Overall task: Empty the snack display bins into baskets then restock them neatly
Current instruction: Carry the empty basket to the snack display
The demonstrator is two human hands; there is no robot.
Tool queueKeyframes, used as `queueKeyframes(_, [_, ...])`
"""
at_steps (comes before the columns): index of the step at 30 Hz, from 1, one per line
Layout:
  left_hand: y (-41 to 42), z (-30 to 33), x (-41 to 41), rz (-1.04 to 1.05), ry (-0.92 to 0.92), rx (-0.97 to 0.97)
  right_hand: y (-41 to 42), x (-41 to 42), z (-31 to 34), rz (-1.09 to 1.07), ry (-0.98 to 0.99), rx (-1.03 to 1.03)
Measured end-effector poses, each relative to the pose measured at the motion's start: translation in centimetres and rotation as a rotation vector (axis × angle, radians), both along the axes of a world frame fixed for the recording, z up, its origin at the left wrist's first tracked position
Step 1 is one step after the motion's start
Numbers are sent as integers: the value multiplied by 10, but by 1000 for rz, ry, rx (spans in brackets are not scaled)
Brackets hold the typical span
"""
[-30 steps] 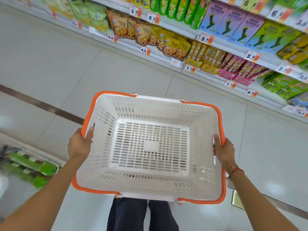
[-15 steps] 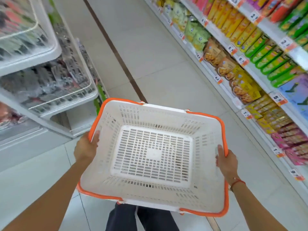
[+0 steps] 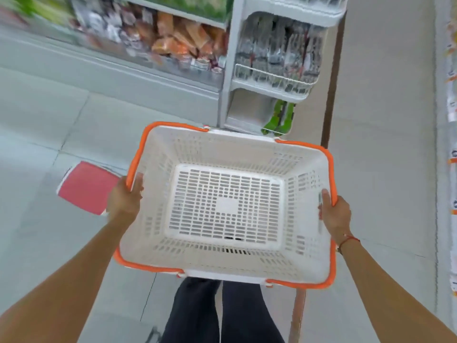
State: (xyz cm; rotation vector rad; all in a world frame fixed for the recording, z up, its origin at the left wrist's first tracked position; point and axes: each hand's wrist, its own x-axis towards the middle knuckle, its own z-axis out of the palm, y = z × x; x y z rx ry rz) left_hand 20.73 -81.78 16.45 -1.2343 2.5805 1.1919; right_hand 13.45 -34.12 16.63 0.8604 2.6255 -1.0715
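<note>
Swinging round from the long wall of priced snack shelves, the view now faces a white end-of-aisle display rack, and the empty basket has come with it, carried level at waist height above the pale tiled floor. The left hand is clenched on the basket's left rim, thumb hooked over the folded orange handle; the right hand, a red cord at its wrist, is clenched on the right rim in the same way. Nothing lies inside the basket.

What counts for the next move is where the rack stands: straight ahead of the basket's far edge and slightly right, so the right hand is the nearer of the two. Its wire-fronted bin holds dark, glossy packets standing upright and tightly packed; lower down, green packets sit just beyond the basket's far rim. The basket's longer side runs left to right between the hands.

Moulded white plastic, slotted in a grid across floor and walls, makes up the basket, rigid and light by the look of it, with smooth orange handles lying flat along the rim. Blur hides the labels on the orange-brown packets on the shelf to the left. A red flat object lies on the floor beside the left hand.
</note>
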Motion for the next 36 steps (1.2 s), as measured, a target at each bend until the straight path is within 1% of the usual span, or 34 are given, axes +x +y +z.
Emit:
queueKeyframes(2, [-32,2,37,118,-41,-34,-43,-18,-4,110,2,-13])
queueKeyframes(5, [-71,7,91,299,-66,-43,-114,-45,-4,283,-57,-19])
queueKeyframes(9, [-107,15,154,528,-91,-47,-211,-79,-3,496,-85,-40])
queueKeyframes(15, [-155,17,213,823,-49,-50,-369,-116,7,807,-26,-68])
queueKeyframes(17, [-177,17,220,885,-28,-44,-419,-128,4,863,-14,-53])
queueKeyframes(21, [-228,19,216,962,-27,-29,-513,-152,9,959,-16,-45])
queueKeyframes(26, [-294,26,192,1041,-38,-31,-616,-193,21,1049,-8,-52])
queueKeyframes(31, [-355,27,142,1118,-30,-39,-713,-256,14,1114,-18,-67])
queueKeyframes(36, [-409,26,78,1238,-68,-34,-821,-332,8,1246,-52,-69])
